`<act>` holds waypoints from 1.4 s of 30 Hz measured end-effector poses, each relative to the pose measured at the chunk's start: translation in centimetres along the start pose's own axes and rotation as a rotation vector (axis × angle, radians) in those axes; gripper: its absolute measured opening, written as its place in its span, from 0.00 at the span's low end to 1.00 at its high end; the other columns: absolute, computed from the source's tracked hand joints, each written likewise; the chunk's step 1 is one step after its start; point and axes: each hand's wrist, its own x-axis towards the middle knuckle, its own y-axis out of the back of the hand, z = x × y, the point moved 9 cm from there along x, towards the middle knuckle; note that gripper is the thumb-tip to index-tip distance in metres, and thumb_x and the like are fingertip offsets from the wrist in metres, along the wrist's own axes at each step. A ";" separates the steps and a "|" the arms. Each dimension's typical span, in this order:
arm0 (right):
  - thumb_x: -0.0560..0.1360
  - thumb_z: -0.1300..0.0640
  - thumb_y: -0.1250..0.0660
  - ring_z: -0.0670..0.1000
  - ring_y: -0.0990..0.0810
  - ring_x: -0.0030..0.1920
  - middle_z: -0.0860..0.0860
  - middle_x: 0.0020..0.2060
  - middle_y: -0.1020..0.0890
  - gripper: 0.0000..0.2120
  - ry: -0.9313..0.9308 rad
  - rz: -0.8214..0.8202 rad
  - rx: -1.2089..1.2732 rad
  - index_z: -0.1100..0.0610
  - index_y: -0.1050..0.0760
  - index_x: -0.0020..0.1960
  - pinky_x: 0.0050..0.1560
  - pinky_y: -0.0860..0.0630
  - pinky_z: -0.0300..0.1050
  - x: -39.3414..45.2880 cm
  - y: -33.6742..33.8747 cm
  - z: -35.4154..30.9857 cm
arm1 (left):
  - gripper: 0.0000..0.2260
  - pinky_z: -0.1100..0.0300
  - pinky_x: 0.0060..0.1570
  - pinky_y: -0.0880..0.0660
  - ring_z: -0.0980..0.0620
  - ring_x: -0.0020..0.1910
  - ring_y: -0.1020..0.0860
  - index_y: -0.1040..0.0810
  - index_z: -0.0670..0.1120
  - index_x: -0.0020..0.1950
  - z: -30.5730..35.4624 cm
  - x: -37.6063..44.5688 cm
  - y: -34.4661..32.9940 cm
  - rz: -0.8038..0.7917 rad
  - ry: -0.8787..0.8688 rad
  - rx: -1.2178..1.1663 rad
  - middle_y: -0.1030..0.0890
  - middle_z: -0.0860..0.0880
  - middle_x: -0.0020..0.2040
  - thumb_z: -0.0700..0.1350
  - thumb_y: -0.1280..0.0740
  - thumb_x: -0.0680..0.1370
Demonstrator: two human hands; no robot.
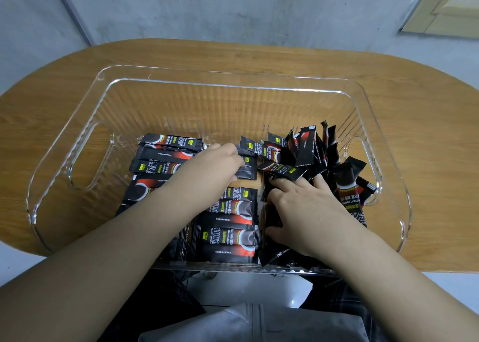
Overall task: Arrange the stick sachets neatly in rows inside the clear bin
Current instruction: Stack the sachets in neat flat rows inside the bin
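The clear bin [85, 123] sits on the desk [427, 123]. On its left side, sachets lie flat in rows [228, 227]. The left hand [217, 164] sets one sachet [247, 169] down, fingers bent on it. The right hand [300, 209] rests spread on the messy pile [311, 149]. I think those need lining up next.

Beyond our hands we saw an oval wooden surface [259, 53] with a light brown grain, its rounded ends curving away to either side. Farther past it stood a grey concrete wall [233, 7]. Up and to the right of our right hand was a cream-coloured frame [451, 9]. Below our wrists lay grey fabric [259, 323] across our lap.
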 end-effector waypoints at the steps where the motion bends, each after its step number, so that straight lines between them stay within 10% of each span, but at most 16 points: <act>1: 0.76 0.40 0.42 0.53 0.36 0.68 0.49 0.70 0.35 0.25 0.000 0.000 0.001 0.54 0.34 0.67 0.67 0.46 0.53 0.0 0.0 0.0 | 0.12 0.58 0.57 0.32 0.50 0.58 0.31 0.27 0.47 0.64 0.0 0.1 -0.5 -0.023 -0.002 0.020 0.28 0.51 0.58 0.42 0.39 0.80; 26: 0.76 0.41 0.42 0.51 0.38 0.69 0.48 0.71 0.37 0.25 0.004 -0.015 0.026 0.54 0.34 0.67 0.68 0.46 0.53 0.0 0.0 0.1 | 0.08 0.60 0.53 0.33 0.50 0.57 0.31 0.26 0.43 0.58 -1.0 1.1 1.3 0.098 0.040 -0.018 0.29 0.48 0.59 0.39 0.40 0.81; 32: 0.76 0.40 0.42 0.52 0.37 0.68 0.49 0.70 0.35 0.25 0.005 -0.005 0.022 0.54 0.34 0.67 0.67 0.46 0.52 0.0 0.0 0.0 | 0.11 0.55 0.52 0.31 0.47 0.57 0.30 0.25 0.41 0.59 -1.0 2.1 -0.5 -0.077 0.041 0.002 0.29 0.46 0.56 0.43 0.43 0.82; 37: 0.76 0.40 0.42 0.53 0.37 0.68 0.50 0.70 0.35 0.25 0.009 0.005 0.020 0.54 0.34 0.67 0.67 0.46 0.52 0.0 0.0 0.0 | 0.14 0.59 0.58 0.32 0.50 0.58 0.29 0.32 0.43 0.64 -2.0 1.4 2.7 0.105 0.161 -0.232 0.28 0.50 0.57 0.38 0.40 0.78; 42: 0.76 0.41 0.42 0.53 0.37 0.68 0.49 0.70 0.35 0.25 0.008 0.007 0.022 0.54 0.34 0.67 0.67 0.46 0.52 0.0 0.1 0.0 | 0.16 0.60 0.40 0.32 0.57 0.40 0.27 0.33 0.49 0.66 -1.5 2.4 3.2 0.040 0.274 -0.575 0.25 0.53 0.50 0.44 0.40 0.78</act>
